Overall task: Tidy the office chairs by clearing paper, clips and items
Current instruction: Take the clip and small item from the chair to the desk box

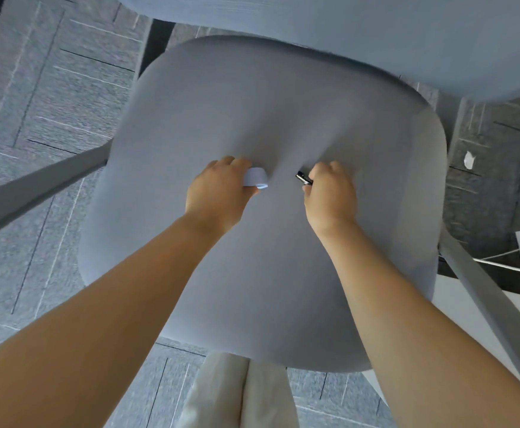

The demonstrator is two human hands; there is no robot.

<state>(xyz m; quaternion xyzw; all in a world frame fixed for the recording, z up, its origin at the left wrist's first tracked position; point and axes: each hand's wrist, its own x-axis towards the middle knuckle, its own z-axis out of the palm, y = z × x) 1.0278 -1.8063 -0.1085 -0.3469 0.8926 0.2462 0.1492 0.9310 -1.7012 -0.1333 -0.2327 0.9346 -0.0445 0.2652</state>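
Clip [304,178], small and black, lies near the middle of the chair seat [252,97], its long axis slanting from the backrest side down toward the right hand [329,193], whose curled fingers close on its nearer end; whether it is lifted clear of the seat I cannot tell. Just left of it, apart from the clip, a folded scrap of white paper [255,178] is pinched in the left hand [218,193]. Each hand is nearest its own item, so both can probably lift straight off the seat.
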